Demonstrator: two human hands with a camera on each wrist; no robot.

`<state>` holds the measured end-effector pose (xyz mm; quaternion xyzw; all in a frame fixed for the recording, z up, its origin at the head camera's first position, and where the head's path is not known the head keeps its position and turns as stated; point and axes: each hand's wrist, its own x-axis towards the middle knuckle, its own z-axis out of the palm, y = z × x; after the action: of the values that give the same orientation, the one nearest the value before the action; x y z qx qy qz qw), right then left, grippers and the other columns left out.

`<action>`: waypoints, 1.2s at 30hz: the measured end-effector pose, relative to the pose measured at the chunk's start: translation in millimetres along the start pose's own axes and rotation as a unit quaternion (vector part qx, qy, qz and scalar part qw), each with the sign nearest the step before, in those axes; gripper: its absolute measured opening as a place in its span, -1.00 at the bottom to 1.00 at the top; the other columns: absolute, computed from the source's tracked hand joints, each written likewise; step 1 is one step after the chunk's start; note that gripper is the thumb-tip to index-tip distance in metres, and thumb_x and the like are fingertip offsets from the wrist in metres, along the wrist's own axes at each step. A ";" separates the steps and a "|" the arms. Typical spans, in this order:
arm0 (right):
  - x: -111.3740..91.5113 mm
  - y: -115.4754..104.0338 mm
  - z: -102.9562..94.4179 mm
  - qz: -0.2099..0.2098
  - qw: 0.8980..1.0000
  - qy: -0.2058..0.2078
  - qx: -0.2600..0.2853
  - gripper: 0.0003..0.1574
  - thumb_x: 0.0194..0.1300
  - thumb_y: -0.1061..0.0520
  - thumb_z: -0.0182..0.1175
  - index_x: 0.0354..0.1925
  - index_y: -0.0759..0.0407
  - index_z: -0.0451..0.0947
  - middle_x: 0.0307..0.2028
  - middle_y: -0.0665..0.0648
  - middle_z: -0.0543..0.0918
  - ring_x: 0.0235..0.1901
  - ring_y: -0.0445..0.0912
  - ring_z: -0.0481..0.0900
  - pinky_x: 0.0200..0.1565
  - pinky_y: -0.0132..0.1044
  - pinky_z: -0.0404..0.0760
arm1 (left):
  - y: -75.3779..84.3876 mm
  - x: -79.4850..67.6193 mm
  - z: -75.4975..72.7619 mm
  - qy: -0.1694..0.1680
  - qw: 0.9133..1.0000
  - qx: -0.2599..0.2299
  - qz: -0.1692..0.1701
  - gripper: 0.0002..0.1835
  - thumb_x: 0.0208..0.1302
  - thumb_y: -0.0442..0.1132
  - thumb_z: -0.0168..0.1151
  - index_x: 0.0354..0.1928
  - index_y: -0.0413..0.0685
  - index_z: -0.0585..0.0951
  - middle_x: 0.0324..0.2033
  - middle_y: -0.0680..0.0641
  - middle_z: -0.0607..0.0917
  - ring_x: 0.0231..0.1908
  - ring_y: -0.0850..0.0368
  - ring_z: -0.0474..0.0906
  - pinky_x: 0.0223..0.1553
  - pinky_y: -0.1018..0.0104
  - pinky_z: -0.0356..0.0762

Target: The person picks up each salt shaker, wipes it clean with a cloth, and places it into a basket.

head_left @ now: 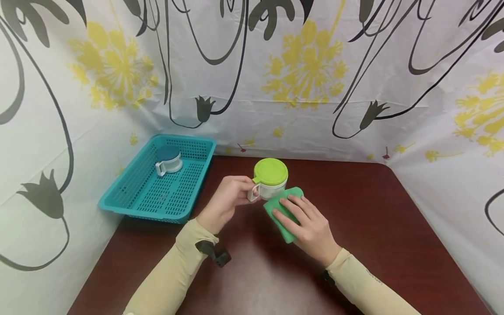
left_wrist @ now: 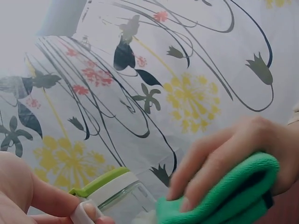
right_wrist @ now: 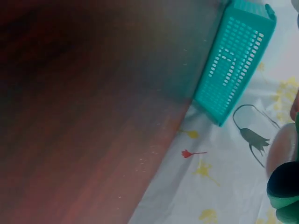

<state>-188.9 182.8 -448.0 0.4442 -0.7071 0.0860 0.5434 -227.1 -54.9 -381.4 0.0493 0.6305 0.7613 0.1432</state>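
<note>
My left hand pinches the white handle of a clear jar with a lime-green lid. The jar is held up over the dark red table. A folded green cloth is gripped in my right hand, fingers spread across its top. In the left wrist view, the cloth overlaps the side of the glass, and something pale shows low inside the jar. Only a dark fold of the cloth appears at the right wrist view's edge.
A teal perforated basket stands at the table's back left. Inside it sits a similar white-handled jar with a blue lid. Patterned white sheeting hangs behind and along both sides of the table.
</note>
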 end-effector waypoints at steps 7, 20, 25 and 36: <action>-8.0 -0.3 -0.6 0.007 1.000 -0.014 0.007 -0.59 0.25 0.26 0.16 0.03 0.10 0.73 0.04 0.29 0.68 -0.04 0.25 0.68 -0.10 0.24 0.62 | 3.1 -1.4 1.3 -0.003 1.000 0.002 0.000 -0.80 0.28 -0.39 0.15 -0.26 -0.48 0.62 -0.47 -0.16 0.67 -0.30 -0.21 0.70 -0.03 -0.06 0.64; -22.5 4.2 -0.8 0.079 0.995 -0.037 0.041 -0.55 0.21 0.24 0.18 0.08 0.14 0.70 0.05 0.31 0.67 -0.02 0.28 0.65 -0.04 0.26 0.59 | -3.6 0.3 -0.1 0.014 1.000 -0.008 -0.005 -0.85 0.31 -0.36 0.15 -0.32 -0.33 0.63 -0.46 -0.16 0.66 -0.28 -0.17 0.69 0.01 -0.06 0.62; -32.3 7.9 -2.4 0.128 0.989 -0.052 0.060 -0.23 -0.15 0.39 0.27 0.15 0.12 0.67 0.09 0.28 0.64 0.04 0.26 0.63 0.06 0.19 0.57 | -10.4 2.5 1.2 0.018 1.000 -0.018 0.001 -0.86 0.30 -0.38 0.16 -0.34 -0.33 0.64 -0.47 -0.17 0.67 -0.32 -0.15 0.69 0.05 -0.14 0.57; -31.4 27.4 -6.7 0.459 0.884 -0.057 0.060 -0.18 0.02 0.39 0.26 0.24 -0.13 0.60 0.13 -0.08 0.62 0.08 -0.11 0.60 0.00 -0.09 0.55 | -17.3 7.8 5.6 0.063 0.997 -0.042 0.000 -0.86 0.25 -0.41 0.18 -0.30 -0.39 0.65 -0.46 -0.18 0.67 -0.32 -0.15 0.65 -0.06 0.03 0.64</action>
<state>-203.6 219.9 -462.0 0.1059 -0.8554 0.3425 0.3738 -230.4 -44.6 -398.0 -0.0048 0.6055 0.7888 0.1057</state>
